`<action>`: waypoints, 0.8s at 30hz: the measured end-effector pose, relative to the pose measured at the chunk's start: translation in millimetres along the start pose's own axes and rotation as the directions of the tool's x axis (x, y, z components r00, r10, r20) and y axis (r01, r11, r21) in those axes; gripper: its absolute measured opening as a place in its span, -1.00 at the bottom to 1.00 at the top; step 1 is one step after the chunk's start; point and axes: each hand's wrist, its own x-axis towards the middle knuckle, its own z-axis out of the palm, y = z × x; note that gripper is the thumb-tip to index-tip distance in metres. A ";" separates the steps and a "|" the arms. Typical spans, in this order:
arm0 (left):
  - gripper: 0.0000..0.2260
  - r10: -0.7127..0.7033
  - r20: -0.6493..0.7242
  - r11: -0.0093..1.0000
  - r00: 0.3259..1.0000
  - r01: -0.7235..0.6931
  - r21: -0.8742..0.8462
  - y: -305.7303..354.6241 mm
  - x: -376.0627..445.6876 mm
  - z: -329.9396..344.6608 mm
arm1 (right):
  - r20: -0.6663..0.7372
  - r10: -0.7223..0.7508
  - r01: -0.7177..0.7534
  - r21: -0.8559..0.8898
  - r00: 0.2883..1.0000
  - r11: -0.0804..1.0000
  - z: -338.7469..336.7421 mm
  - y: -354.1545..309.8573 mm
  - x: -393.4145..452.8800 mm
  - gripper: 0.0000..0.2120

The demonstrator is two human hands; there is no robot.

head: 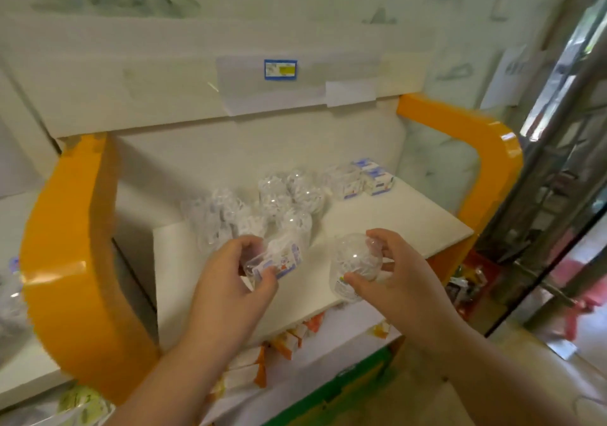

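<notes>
While both hands hovered above the white shelf, left hand fingers curled around a clear labelled packet; right hand fingers pinched a clear plastic capsule, orange frame alongside.

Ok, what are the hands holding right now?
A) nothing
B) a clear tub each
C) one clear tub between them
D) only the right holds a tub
B: the left hand grips the left tub, the right hand grips the right tub, apart above the shelf.
</notes>
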 end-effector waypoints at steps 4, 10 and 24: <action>-0.66 0.008 -0.014 1.000 1.000 -0.008 -0.013 -0.6 40.8 18.0 | 0.039 -0.014 0.017 -0.075 0.999 0.997 5.9 16.9 57.6 -0.32; -0.66 -0.023 -0.055 1.000 0.998 0.023 0.004 6.2 70.1 35.1 | 0.125 -0.047 0.051 -0.031 0.991 0.998 23.0 33.7 116.9 -0.33; -0.68 -0.104 -0.281 0.972 0.954 0.157 0.172 47.1 93.1 94.0 | 0.290 -0.360 0.344 0.108 0.887 0.933 18.7 69.8 179.2 -0.32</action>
